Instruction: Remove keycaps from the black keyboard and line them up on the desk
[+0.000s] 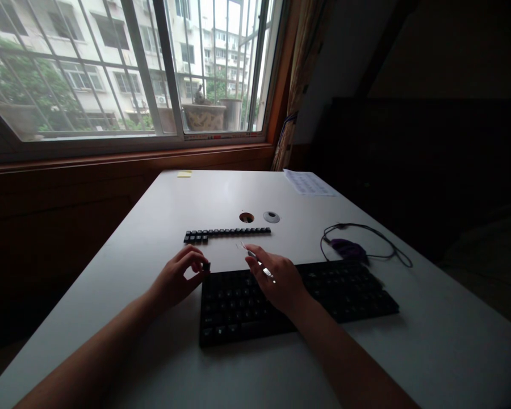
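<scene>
Between the thumb and fingertips of my left hand is a small black keycap, just off the upper left corner of a black keyboard. My right hand is over the keyboard's top edge, closed around a wire keycap puller. The puller's thin prongs point up and left, over the white tabletop. Behind the keyboard, several black keycaps stand in a long row, with a shorter row in front at its left end. My right hand and forearm hide part of the keyboard.
A dark purple mouse with a looped black cable lies right of the keyboard. Farther back are a cable hole, its round cover, a printed sheet and a yellow note. The white table ends near a window.
</scene>
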Available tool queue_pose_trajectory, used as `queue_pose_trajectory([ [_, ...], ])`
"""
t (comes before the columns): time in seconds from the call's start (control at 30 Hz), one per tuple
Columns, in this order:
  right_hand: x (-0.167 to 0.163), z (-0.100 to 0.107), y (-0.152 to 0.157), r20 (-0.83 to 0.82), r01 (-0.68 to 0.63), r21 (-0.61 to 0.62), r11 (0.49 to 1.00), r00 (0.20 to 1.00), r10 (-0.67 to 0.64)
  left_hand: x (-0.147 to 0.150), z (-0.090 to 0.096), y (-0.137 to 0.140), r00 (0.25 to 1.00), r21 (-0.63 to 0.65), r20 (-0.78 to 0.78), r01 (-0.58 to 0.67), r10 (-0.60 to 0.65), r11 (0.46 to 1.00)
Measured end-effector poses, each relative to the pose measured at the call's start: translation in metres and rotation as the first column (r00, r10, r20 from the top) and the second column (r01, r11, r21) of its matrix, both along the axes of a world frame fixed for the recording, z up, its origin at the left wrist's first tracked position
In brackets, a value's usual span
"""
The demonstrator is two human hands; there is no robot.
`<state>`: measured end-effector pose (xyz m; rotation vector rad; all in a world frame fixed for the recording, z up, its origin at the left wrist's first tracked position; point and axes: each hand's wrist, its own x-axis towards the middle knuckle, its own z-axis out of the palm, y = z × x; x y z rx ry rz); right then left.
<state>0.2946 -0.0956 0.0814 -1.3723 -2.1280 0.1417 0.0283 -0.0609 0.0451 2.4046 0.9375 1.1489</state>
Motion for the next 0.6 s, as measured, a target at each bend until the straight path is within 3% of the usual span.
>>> queue_pose_trajectory([
  [0.37, -0.005, -0.002, -0.001, -0.078, -0.004, 0.021, 1.000, 0.997, 0.006, -0.002, -0.003, 0.003, 1.000, -0.003, -0.019, 0.016, -0.016, 1.000],
  [0.6, -0.007, -0.008, 0.000, -0.086, -0.019, 0.016, 1.000, 0.996, 0.021, -0.004, -0.012, 0.013, 0.985, -0.037, -0.063, -0.165, 0.162, 0.986],
])
